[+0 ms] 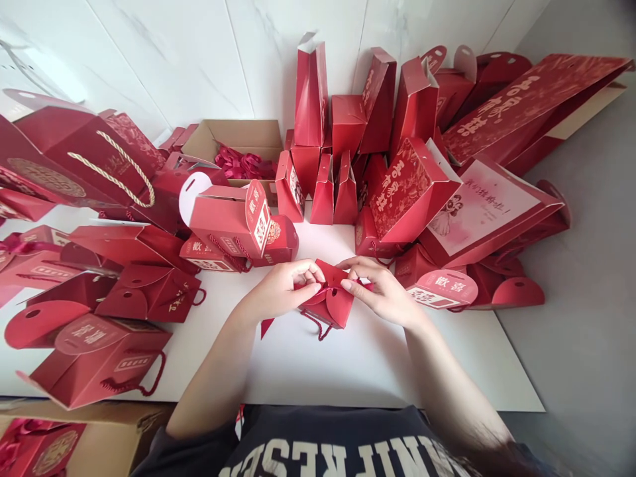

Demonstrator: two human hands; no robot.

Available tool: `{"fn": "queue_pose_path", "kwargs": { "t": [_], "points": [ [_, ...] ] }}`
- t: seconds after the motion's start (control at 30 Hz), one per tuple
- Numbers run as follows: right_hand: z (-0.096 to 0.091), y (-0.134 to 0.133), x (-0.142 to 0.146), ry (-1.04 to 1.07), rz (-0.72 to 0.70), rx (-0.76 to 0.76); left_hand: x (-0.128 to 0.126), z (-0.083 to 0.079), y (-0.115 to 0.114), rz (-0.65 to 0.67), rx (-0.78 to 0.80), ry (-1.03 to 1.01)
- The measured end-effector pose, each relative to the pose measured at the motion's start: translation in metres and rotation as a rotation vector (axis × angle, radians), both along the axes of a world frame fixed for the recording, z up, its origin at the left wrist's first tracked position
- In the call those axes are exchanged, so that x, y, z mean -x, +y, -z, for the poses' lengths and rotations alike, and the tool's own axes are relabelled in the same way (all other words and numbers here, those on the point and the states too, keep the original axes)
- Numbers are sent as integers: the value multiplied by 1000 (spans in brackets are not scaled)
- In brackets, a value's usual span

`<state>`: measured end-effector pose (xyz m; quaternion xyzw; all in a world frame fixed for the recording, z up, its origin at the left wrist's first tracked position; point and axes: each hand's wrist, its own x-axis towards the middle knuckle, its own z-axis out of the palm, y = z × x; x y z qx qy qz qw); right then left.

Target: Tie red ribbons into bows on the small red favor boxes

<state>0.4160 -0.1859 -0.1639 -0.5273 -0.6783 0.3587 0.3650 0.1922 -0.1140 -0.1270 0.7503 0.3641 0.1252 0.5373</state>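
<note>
So we've got both hands on one small red box (336,310), sitting on the white worktop (382,374) right in front of us. Our left hand (293,285) is pinching its top edge between thumb and fingers, and our right hand (373,283) has a similar pinch on the other side. Can't quite tell if it's flap or dark red ribbon under the fingertips. A twisted red cord (320,329) hangs off the near side of the box.

It's pretty crowded around us, tbh. Over to the left there's a big bag (54,132) with a gold rope handle (119,169), and nearer us a red carton (112,351) with a corded handle. Up by the tiled wall (189,53) there's a cardboard box (248,137) with pinkish-red ribbons (243,164) inside. On the right, a bag with a pale printed panel (481,209) leans back.
</note>
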Motion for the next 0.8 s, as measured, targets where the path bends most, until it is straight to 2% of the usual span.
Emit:
{"fn": "queue_pose_path", "kwargs": {
  "t": [0.27,0.47,0.53,0.63,0.8],
  "points": [
    [0,0,3,17,-4,-69,-3,6,-1,38,-142,-83],
    [2,0,3,15,55,-90,0,20,2,46,-497,-133],
    [2,1,3,21,62,-90,0,25,3,57,-568,-153],
    [1,2,3,29,70,-103,1,29,6,59,-578,-189],
    [0,3,2,31,54,-119,0,30,7,1,-461,-188]
  ]
}}
